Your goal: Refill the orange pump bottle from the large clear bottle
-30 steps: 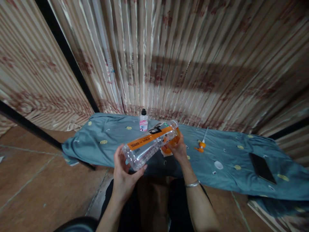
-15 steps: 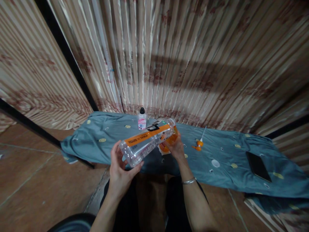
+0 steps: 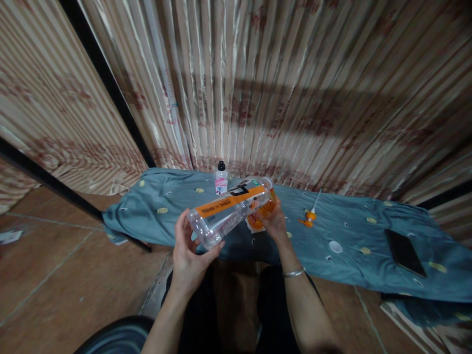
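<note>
A large clear plastic bottle [image 3: 230,209] with an orange and black label lies tilted in the air, its base low at the left and its neck up at the right. My left hand [image 3: 191,248] is wrapped round the base end. Behind the neck, my right hand [image 3: 276,221] grips an orange bottle [image 3: 268,202], partly hidden by the clear one. Both bottle mouths are close together; whether they touch I cannot tell. An orange pump head [image 3: 309,218] with a thin tube lies on the cloth to the right.
Blue-green cloth [image 3: 177,221] covers the long narrow table. A small clear bottle [image 3: 221,179] with a black cap stands at the back. A dark phone-like slab [image 3: 404,252] lies at the right. Black poles [image 3: 114,93] and striped curtains enclose the spot.
The whole view has shifted slightly, so things appear a little further right. Both hands keep their grip, and the clear bottle stays tilted at nearly the same angle.
</note>
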The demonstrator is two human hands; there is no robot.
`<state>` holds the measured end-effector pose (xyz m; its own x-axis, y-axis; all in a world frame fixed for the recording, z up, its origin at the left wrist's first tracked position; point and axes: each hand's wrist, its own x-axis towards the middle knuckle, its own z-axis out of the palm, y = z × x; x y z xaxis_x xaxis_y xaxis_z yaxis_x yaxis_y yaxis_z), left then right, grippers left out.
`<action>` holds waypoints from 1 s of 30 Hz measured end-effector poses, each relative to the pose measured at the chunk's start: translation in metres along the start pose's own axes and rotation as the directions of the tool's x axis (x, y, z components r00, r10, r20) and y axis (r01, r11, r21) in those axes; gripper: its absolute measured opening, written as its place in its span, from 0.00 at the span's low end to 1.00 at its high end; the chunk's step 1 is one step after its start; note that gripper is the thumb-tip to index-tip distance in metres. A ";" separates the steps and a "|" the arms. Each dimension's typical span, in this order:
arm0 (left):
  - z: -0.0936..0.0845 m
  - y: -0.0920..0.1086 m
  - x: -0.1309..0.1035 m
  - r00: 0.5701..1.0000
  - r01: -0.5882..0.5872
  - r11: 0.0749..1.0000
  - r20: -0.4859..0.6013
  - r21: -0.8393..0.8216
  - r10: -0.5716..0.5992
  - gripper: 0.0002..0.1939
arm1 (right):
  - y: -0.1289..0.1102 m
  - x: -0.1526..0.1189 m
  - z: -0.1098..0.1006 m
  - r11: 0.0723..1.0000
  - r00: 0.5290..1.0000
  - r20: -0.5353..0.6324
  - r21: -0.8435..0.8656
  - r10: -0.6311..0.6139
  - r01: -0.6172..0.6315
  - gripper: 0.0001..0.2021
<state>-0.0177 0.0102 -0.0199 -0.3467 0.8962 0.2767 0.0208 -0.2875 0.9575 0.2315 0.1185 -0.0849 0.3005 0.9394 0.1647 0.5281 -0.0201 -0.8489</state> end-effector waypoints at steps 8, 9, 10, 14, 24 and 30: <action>0.000 0.001 0.001 1.000 -0.018 1.000 0.004 -0.025 0.018 0.52 | -0.007 -0.005 0.001 1.000 0.999 -0.037 0.016 0.000 0.001 0.51; 0.000 0.001 0.001 1.000 -0.017 1.000 0.003 -0.026 0.017 0.52 | -0.007 -0.005 0.001 1.000 1.000 -0.027 0.018 0.007 -0.007 0.52; 0.000 0.001 0.001 1.000 -0.017 0.999 0.000 -0.027 0.017 0.52 | -0.007 -0.004 0.000 1.000 1.000 -0.019 0.020 0.017 -0.017 0.52; 0.000 0.003 0.002 1.000 -0.010 1.000 0.002 -0.025 0.010 0.51 | -0.007 -0.004 0.000 0.999 0.999 -0.019 0.036 0.039 -0.038 0.52; 0.000 0.003 0.002 1.000 -0.007 1.000 0.013 -0.017 0.007 0.52 | -0.006 -0.005 0.002 0.999 0.999 -0.042 0.045 0.002 0.000 0.52; 0.000 0.004 0.002 1.000 -0.008 1.000 0.012 -0.004 0.008 0.52 | -0.007 -0.006 0.001 0.999 0.999 -0.032 0.047 0.003 -0.002 0.53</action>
<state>-0.0184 0.0107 -0.0156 -0.3354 0.8979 0.2851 0.0199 -0.2959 0.9550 0.2254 0.1136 -0.0809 0.3277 0.9279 0.1781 0.4896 -0.0055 -0.8719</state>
